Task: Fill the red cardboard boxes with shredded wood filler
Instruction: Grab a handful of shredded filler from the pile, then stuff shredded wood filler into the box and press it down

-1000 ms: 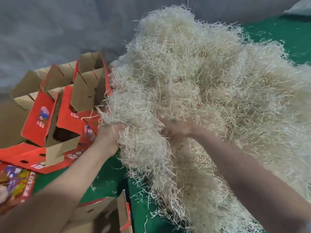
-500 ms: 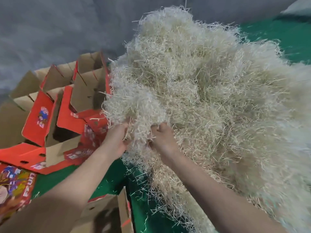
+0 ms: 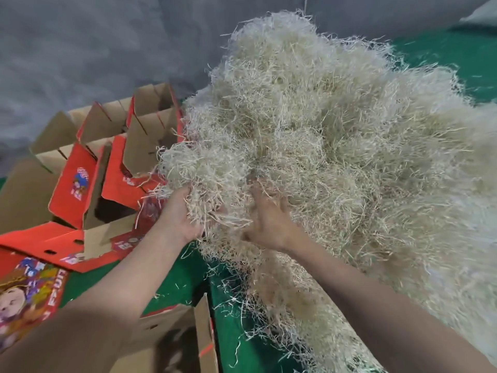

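A tall, tangled heap of pale shredded wood filler (image 3: 336, 135) fills the centre and right, loose strands trailing down its near side. Just left of it stand the red cardboard boxes (image 3: 78, 184) (plain brown inside, colourful printed labels outside), crowded together with flaps raised open, the back one touching the heap.

Fingers of left hand (image 3: 178, 214) mostly buried in wood filler (image 3: 322, 130), right hand (image 3: 269, 222) fingertips hidden too; pile blurs and runs off right edge, bottom box (image 3: 174, 343) and printed box (image 3: 27, 297) cropped.
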